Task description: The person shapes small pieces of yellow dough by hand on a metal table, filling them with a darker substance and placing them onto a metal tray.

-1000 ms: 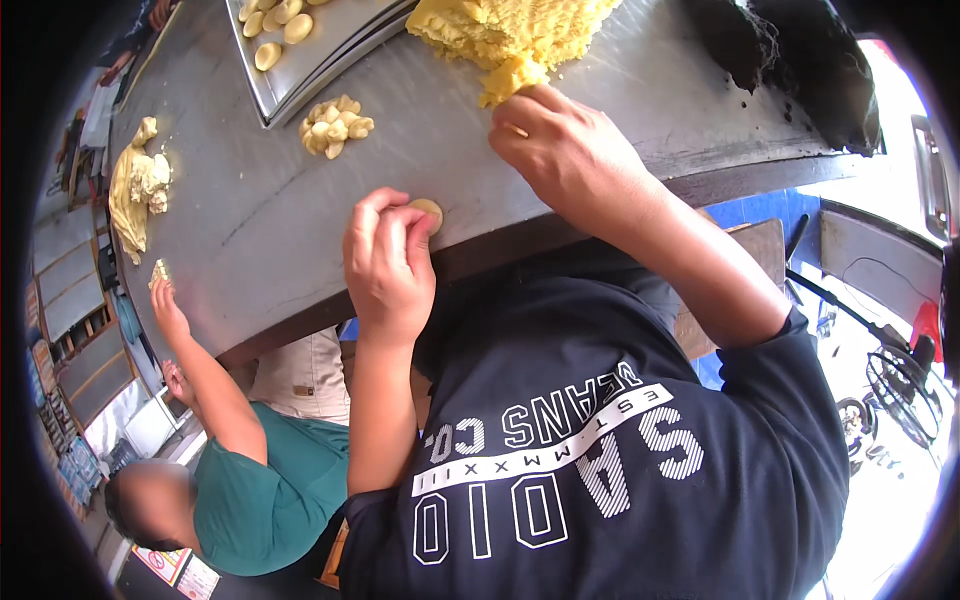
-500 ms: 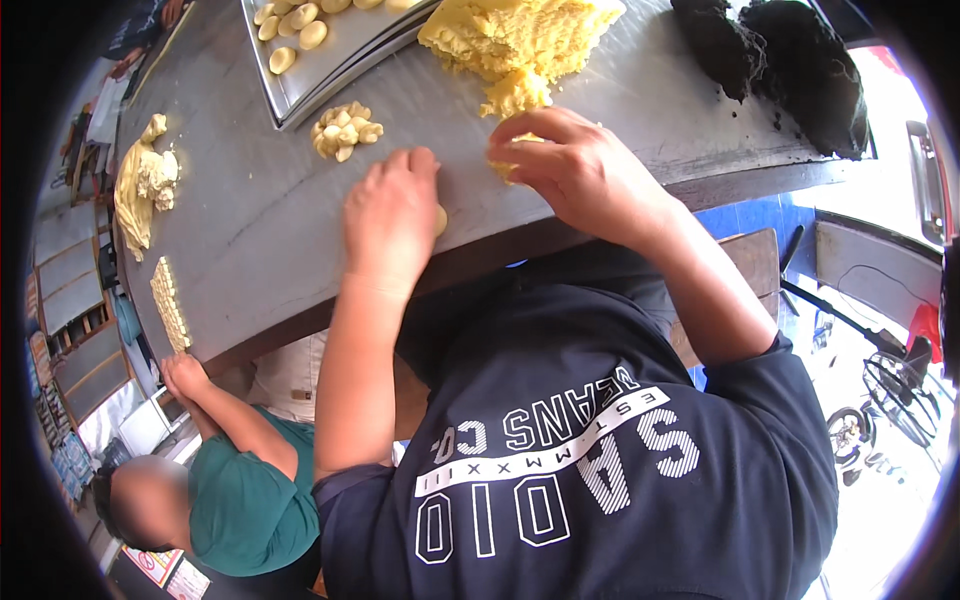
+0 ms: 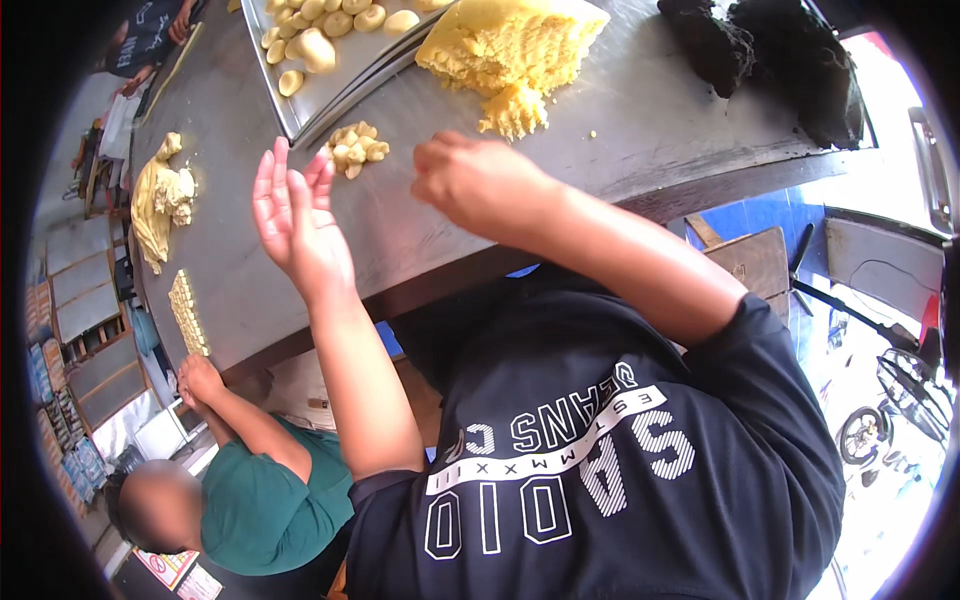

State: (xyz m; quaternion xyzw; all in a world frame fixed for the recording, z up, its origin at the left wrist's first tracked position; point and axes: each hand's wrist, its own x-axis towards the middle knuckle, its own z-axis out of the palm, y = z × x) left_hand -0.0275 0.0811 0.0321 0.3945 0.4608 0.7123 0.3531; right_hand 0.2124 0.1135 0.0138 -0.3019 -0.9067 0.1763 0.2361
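My left hand [image 3: 300, 225] is raised over the table, palm up with fingers spread, beside the near corner of a metal tray [image 3: 290, 118]. It holds nothing. A blurred pale dough ball [image 3: 318, 50] shows over the tray, apart from my hand. My right hand [image 3: 480, 185] is curled above the table, right of a small heap of dough pieces [image 3: 355, 150]; its fingers hide whatever they hold. Beyond it sits a big crumbly yellow mass [image 3: 515, 50], with a smaller lump [image 3: 515, 110] at its near side. Several round dough balls [image 3: 370, 18] lie in the tray.
A black plastic bag [image 3: 770, 70] lies at the table's far right. On the left are a dough lump [image 3: 160, 205] and a strip of cut dough [image 3: 188, 312]. A co-worker in a green shirt [image 3: 265, 500] has clasped hands at the table edge. Another person [image 3: 145, 45] stands far left.
My left hand has moved left from a dough piece on the table and opened. My right hand has left the yellow lump and moved left. The blurred ball has appeared over the tray.
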